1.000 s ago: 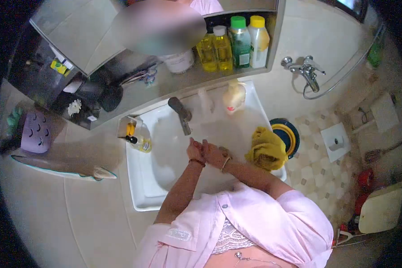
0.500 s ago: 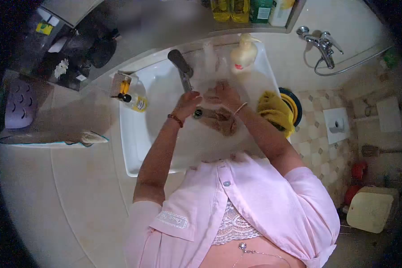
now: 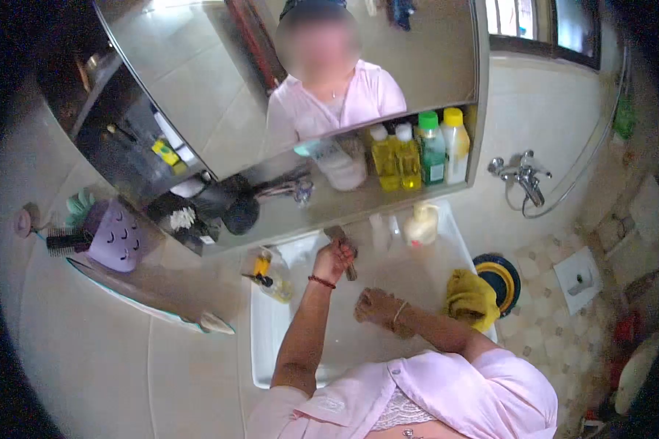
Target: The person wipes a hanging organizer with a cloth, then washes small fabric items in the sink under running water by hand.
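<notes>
The faucet point(image 3: 351, 269) is right at my left hand point(image 3: 334, 261), which covers part of its upper body; the spout shows just beside my fingers, on their right. My right hand point(image 3: 377, 306) is apart from the faucet, nearer my body and a little to its right, over the bowl of the sink point(image 3: 261, 366).

Left of the faucet, the clear bottle with a dark top point(image 3: 277, 288) is near the sink's left edge. Right of the faucet, the cream pump bottle point(image 3: 421, 225) stands at the back of the sink, and the yellow cloth point(image 3: 470, 298) hangs over the right edge. Beyond the faucet, the shelf point(image 3: 388, 199) runs close above the sink's back edge. The open room is in the bowl on my side of the faucet, around my right hand and out to the left wall.

My left hand is narrow, its fingers curled against the faucet; I can't tell how firmly they close on it. My right hand is bent inward, back upward, its fingers drawn together. Its palm is hidden, so I can't tell how far it is closed or whether it holds anything.
</notes>
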`<action>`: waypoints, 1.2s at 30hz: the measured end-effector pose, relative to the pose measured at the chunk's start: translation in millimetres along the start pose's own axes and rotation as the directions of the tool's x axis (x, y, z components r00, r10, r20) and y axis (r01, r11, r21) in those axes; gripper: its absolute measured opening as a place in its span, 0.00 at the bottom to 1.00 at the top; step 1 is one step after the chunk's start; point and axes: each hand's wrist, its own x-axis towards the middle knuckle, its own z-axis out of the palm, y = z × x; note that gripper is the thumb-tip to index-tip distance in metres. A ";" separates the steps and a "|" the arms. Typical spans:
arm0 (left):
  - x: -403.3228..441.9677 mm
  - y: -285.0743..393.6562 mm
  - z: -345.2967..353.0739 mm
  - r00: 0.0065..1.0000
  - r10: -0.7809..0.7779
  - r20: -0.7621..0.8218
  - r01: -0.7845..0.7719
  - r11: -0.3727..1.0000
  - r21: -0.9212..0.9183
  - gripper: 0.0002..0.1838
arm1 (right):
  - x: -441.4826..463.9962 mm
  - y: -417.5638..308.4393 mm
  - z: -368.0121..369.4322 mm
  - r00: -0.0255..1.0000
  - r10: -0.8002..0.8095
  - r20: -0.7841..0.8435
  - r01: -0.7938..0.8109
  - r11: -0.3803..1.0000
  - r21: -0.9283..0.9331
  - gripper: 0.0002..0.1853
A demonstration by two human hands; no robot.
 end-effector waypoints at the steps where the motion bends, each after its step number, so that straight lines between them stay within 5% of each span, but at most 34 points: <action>1: 0.3 1.4 -0.8 0.999 -0.004 0.035 0.008 0.994 -0.106 0.14 | -7.2 -11.2 -6.3 0.999 0.033 -0.043 -0.038 0.993 -0.115 0.18; 4: -12.4 6.9 5.4 1.000 -0.018 -0.001 0.018 1.000 0.002 0.13 | -9.0 -33.3 -19.3 0.991 -0.033 -0.132 -0.014 0.941 -0.339 0.20; 6: -18.9 -1.6 -7.1 0.961 0.244 -0.133 -0.221 0.960 0.170 0.10 | 14.9 -14.2 -5.8 0.978 -0.128 -0.164 0.043 0.894 -0.446 0.19; 8: -12.4 -29.4 -51.2 0.868 0.419 -0.266 -0.344 0.894 0.287 0.09 | 72.9 57.5 41.4 0.823 -0.363 -0.437 0.117 0.861 -0.495 0.21; 12: 11.1 -115.7 -157.9 0.806 0.408 -0.428 -0.167 0.852 0.496 0.10 | 85.4 32.7 33.9 0.890 -0.205 -0.408 0.108 0.963 -0.249 0.19; 13: -1.4 -121.6 -146.2 0.914 0.215 -0.345 -0.155 0.969 0.193 0.13 | 85.3 25.4 33.7 0.904 -0.179 -0.388 0.097 0.970 -0.223 0.18; 15: -23.5 -125.0 -120.6 0.997 -0.071 0.043 0.082 0.922 -0.379 0.23 | 78.1 15.4 28.9 0.922 -0.152 -0.357 0.080 0.975 -0.208 0.17; 19: -29.3 -118.6 -100.9 0.935 -0.295 0.197 0.348 0.872 -0.345 0.24 | 43.4 0.4 16.7 0.928 -0.132 -0.348 0.036 0.962 -0.269 0.16; 21: -8.1 -146.1 -119.2 0.839 -0.276 0.469 0.514 0.686 -0.516 0.23 | 25.9 -11.6 -2.0 0.923 -0.134 -0.361 0.028 0.959 -0.282 0.15; 25: 10.9 -144.7 -88.5 0.935 -0.262 0.241 0.350 0.800 -0.488 0.24 | 16.0 -9.4 -45.2 0.971 -0.068 -0.227 0.059 0.997 -0.044 0.15; 27: 25.8 -145.6 -85.7 0.932 -0.269 0.243 0.334 0.899 -0.285 0.20 | 13.2 10.4 -42.5 0.989 -0.020 -0.147 0.020 1.000 0.000 0.17; 28: 37.9 -157.0 -92.4 0.923 -0.289 0.254 0.356 0.893 -0.275 0.20 | 12.1 12.1 -38.2 0.958 -0.143 -0.250 0.155 0.988 0.026 0.19; 30: 67.6 -177.0 -105.5 0.963 -0.212 -0.169 0.261 0.895 0.361 0.22 | 2.2 15.2 -39.7 0.895 -0.251 -0.369 0.281 0.959 0.028 0.22; 31: 68.3 -177.7 -101.0 0.963 -0.220 -0.159 0.264 0.891 0.369 0.22 | -6.5 14.6 -40.4 0.922 -0.183 -0.340 0.184 0.982 -0.029 0.22; 33: 56.0 -170.1 -88.2 0.988 0.052 -0.146 0.050 0.784 0.619 0.22 | -11.8 18.8 -32.3 0.941 -0.108 -0.321 0.085 0.993 -0.084 0.22; 34: 46.4 -164.0 -83.2 0.976 0.187 -0.115 -0.046 0.688 0.725 0.22 | -9.9 23.5 -22.6 0.929 -0.027 -0.370 0.106 0.975 0.195 0.22; 36: 34.4 -153.4 -83.7 0.903 0.430 -0.006 -0.197 0.426 0.883 0.22 | -11.7 6.7 -23.6 0.919 0.062 -0.388 0.137 0.875 0.464 0.22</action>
